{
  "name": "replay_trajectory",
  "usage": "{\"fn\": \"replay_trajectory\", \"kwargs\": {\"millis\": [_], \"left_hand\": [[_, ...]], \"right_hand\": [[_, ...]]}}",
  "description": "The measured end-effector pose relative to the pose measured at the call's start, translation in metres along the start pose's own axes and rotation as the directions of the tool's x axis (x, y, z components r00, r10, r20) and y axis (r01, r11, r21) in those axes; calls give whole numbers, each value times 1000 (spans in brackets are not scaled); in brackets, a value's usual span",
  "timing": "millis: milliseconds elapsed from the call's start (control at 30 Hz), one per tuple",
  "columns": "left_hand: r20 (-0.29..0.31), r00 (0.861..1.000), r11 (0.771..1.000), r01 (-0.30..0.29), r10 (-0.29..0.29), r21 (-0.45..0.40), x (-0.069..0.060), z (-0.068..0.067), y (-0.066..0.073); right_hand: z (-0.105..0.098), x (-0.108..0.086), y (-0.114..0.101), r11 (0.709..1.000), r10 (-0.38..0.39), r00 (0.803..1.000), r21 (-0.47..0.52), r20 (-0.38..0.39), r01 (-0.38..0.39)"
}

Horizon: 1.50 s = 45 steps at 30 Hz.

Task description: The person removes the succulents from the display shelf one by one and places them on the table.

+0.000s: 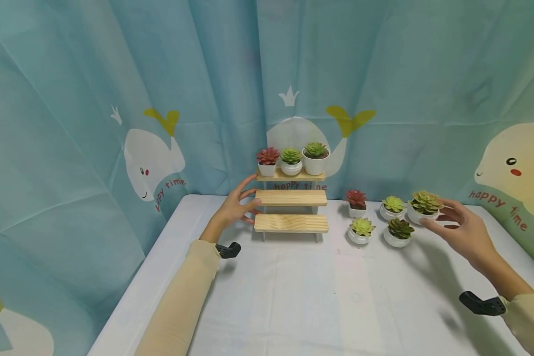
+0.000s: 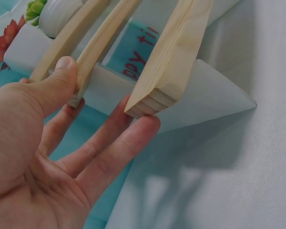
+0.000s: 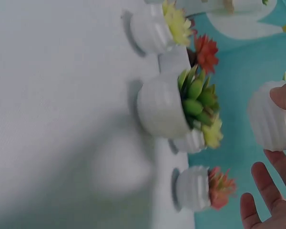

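Observation:
My right hand (image 1: 465,230) holds a white pot with a green succulent (image 1: 425,203) between thumb and fingers. In the right wrist view this pot (image 3: 269,117) hangs above the tabletop, its plant mostly cut off. My left hand (image 1: 233,207) touches the left end of a three-tier wooden stand (image 1: 291,223). Its fingers (image 2: 143,131) are spread and fairly straight, two tips against the lowest board's end, the thumb on the middle board. On the top tier stand a red succulent (image 1: 268,157), a small green succulent (image 1: 291,162) and a larger green succulent (image 1: 315,159).
Right of the stand are a red succulent (image 1: 357,201), two yellow-green ones (image 1: 392,205) (image 1: 362,230) and a dark green one (image 1: 398,232). A reddish succulent (image 3: 219,188) shows only in the right wrist view. A teal curtain (image 1: 231,99) hangs behind the white-covered table (image 1: 289,296).

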State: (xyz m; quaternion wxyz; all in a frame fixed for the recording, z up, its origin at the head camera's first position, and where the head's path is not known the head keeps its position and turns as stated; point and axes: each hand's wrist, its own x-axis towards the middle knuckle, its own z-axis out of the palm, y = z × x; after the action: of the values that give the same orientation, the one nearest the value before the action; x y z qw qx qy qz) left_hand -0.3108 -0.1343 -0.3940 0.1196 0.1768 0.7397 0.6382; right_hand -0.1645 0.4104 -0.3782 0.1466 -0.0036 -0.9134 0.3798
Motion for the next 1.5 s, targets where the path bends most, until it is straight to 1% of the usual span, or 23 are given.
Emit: {"fn": "replay_trajectory", "kwargs": {"millis": [200, 333, 433, 567, 667, 833, 1100, 1233, 1367, 1500], "left_hand": [[2, 1000, 1000, -5, 5, 4, -1, 0, -1], [3, 1000, 1000, -5, 5, -2, -1, -1, 0], [2, 1000, 1000, -3, 3, -1, -1, -1, 0], [0, 1000, 1000, -1, 1, 6, -1, 0, 1], [-4, 1000, 1000, 2, -2, 6, 0, 0, 2], [-3, 1000, 1000, -1, 1, 8, 0, 0, 1], [5, 1000, 1000, 0, 0, 6, -1, -1, 1], [3, 1000, 1000, 3, -3, -8, -1, -1, 1], [-1, 1000, 1000, 8, -8, -16, 0, 0, 1], [-8, 1000, 1000, 8, -8, -4, 1, 0, 0]], "right_hand": [[-1, -7, 18, 998, 29, 1000, 57, -7, -28], [1, -9, 29, 995, 62, 998, 85, -3, -62], [3, -11, 38, 993, 90, 996, 79, 2, -90], [7, -12, 48, 992, 120, 993, 41, 4, -120], [10, -13, 54, 988, 154, 988, 12, 20, -154], [13, -14, 61, 979, 202, 977, -21, 61, -201], [17, -15, 69, 972, 235, 969, -42, 71, -232], [18, -14, 71, 968, 250, 964, -55, 85, -246], [19, -15, 72, 962, 272, 957, -53, 106, -267], [20, -14, 73, 956, 294, 949, -38, 112, -291]]}}
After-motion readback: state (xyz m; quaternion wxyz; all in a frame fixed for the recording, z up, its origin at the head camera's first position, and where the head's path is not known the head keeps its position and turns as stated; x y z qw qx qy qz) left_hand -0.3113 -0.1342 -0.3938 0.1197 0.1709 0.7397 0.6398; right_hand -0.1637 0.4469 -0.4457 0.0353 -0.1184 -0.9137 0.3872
